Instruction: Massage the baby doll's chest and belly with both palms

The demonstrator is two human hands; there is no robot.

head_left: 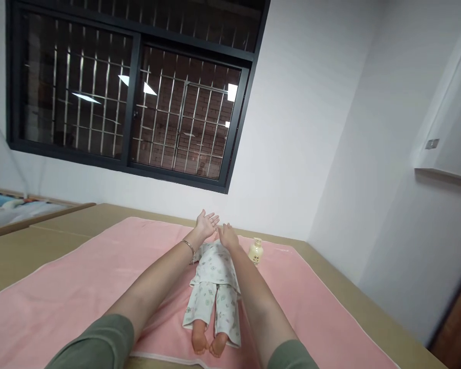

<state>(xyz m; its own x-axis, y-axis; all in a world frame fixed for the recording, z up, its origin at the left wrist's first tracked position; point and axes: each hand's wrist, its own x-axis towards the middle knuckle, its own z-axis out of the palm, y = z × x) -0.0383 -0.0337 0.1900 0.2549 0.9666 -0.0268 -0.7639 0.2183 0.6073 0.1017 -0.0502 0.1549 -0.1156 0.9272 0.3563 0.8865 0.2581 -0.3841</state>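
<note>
A doll (216, 269) in a white patterned top and trousers lies on a pink blanket (292, 287), its bare feet toward me. Both my arms reach out along it to its upper end. My left hand (207, 224) is open above that end, palm turned up and fingers spread, with a bracelet on the wrist. Close beside it, my right hand (228, 237) shows its back, with the fingers stretched forward and a little bent. No object shows in either hand. The doll's head is hidden behind my hands. Right of my right forearm stands a cream pump bottle (255, 251).
The blanket covers much of a tan table (57, 241), which meets the white wall (292, 128) behind. A barred window (134, 102) is above. At far left is a wooden-edged tray (42, 218) with pale contents. A white box (453, 118) juts from the right wall.
</note>
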